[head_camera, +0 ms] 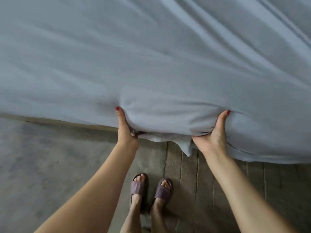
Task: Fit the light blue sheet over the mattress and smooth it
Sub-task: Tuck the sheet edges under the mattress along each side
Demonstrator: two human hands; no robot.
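Light blue sheet (151, 56) lies spread and creased across the bed, its near edge gathered and clenched by left hand (125, 127) and right hand (213, 133), thumbs on top, fingers apparently tucked underneath, above slippered feet (151, 189).

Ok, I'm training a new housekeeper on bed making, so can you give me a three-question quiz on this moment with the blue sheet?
1. True or false: both hands grip the edge of the light blue sheet.
2. Multiple choice: the fabric across the bed is A) perfectly flat, B) creased in long diagonal folds, C) rolled into a ball.
3. Short answer: what is the person wearing on their feet?

Key
1. True. The left hand and the right hand each pinch the hem, thumbs on top.
2. B.
3. Open-toe slippers, standing on the floor beside the bed.
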